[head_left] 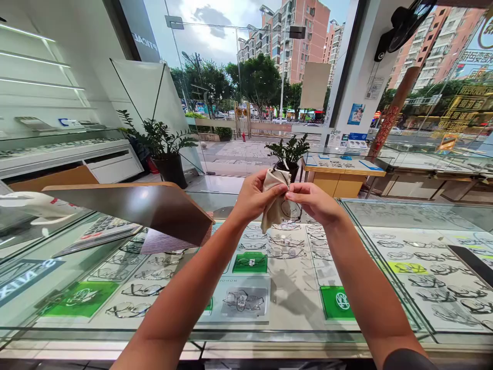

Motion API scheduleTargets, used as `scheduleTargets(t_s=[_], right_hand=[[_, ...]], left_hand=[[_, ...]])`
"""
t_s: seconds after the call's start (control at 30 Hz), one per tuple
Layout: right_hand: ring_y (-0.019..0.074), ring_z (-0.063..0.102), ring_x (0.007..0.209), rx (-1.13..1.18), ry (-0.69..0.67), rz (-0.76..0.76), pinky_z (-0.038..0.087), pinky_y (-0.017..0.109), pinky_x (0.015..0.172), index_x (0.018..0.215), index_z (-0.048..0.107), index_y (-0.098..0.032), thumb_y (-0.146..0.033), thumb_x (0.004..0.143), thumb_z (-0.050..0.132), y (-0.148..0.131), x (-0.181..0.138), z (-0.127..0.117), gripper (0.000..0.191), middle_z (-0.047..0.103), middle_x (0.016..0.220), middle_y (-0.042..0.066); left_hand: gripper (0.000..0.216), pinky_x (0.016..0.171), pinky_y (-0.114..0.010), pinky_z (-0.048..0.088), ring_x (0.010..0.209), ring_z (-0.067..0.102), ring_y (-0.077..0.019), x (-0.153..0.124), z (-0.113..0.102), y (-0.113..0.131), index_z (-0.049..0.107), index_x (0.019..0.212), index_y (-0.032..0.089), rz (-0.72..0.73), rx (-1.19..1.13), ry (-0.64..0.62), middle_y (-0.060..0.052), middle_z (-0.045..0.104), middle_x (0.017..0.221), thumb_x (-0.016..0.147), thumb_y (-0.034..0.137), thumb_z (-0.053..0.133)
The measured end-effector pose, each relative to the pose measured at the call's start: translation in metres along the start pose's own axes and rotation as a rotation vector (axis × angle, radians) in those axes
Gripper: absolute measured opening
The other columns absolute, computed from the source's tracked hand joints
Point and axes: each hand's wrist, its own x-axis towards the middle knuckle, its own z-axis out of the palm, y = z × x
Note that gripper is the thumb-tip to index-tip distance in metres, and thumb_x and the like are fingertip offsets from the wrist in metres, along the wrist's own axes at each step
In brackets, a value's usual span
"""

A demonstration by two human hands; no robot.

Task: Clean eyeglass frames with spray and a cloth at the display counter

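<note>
Both of my hands are raised above a glass display case [292, 303] and meet near the middle of the head view. My left hand [256, 195] pinches a beige cleaning cloth [272, 213], which hangs down in folds. Partly wrapped in that cloth is a pair of glasses [296, 211] with thin dark rims; one lens and a bit of the frame show below the fingers. With thumb and fingers closed, my right hand [310, 200] grips the glasses at their right side, close to the cloth. Much of the glasses is hidden by cloth and fingers.
Rows of eyeglasses [287, 252] lie inside the case. A brown-edged board or mirror [146, 205] stands on the glass at left, beside a calculator-like keypad [102, 231]. A dark phone-like slab [472, 262] rests at right. Potted plants [167, 164] stand beyond the counter.
</note>
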Motion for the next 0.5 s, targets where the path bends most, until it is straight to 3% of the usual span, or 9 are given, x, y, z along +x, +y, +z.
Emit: scheduleTargets(t_s=[0.13,0.23,0.37,0.43,0.5], right_hand=[[0.0161,0.055,0.079,-0.001,0.020,-0.017,0.042,0.034,0.084,0.073,0.072,-0.021,-0.050,0.073,0.096,0.002,0.001,0.007,0.038,0.066,0.078,-0.001],[0.0167,0.055,0.080,-0.003,0.062,-0.049,0.043,0.034,0.085,0.075,0.073,-0.021,-0.050,0.072,0.096,-0.003,-0.001,0.008,0.037,0.066,0.080,-0.001],[0.0180,0.055,0.082,0.004,0.079,-0.039,0.044,0.035,0.085,0.071,0.074,-0.023,-0.051,0.070,0.098,-0.011,-0.005,0.004,0.037,0.067,0.080,0.000],[0.0182,0.055,0.083,0.030,0.082,-0.032,0.043,0.034,0.085,0.071,0.074,-0.024,-0.050,0.067,0.099,-0.010,-0.004,0.005,0.037,0.067,0.081,0.001],[0.0173,0.054,0.084,0.051,0.089,-0.036,0.042,0.033,0.085,0.073,0.073,-0.023,-0.049,0.067,0.099,-0.007,-0.002,0.009,0.038,0.066,0.082,0.000]], left_hand=[[0.048,0.057,-0.025,0.042,0.060,0.049,-0.0116,0.000,-0.001,-0.001,0.072,0.079,0.018,0.052,0.065,0.119,0.000,0.061,0.068,0.083,0.065,0.085],[0.053,0.060,-0.027,0.046,0.064,0.056,-0.0146,0.003,-0.011,0.007,0.073,0.079,0.018,0.000,0.026,0.012,-0.002,0.065,0.071,0.087,0.069,0.079],[0.044,0.070,-0.028,0.053,0.076,0.064,-0.0170,0.005,-0.022,0.020,0.078,0.092,0.017,-0.070,-0.009,-0.188,-0.006,0.074,0.087,0.081,0.058,0.089],[0.044,0.072,-0.027,0.055,0.077,0.066,-0.0169,0.004,-0.018,0.020,0.078,0.098,0.018,-0.070,-0.037,-0.183,-0.006,0.075,0.091,0.074,0.050,0.097],[0.047,0.070,-0.026,0.054,0.074,0.064,-0.0154,0.002,-0.010,0.014,0.075,0.096,0.018,-0.043,-0.062,-0.091,-0.004,0.074,0.088,0.069,0.047,0.100]])
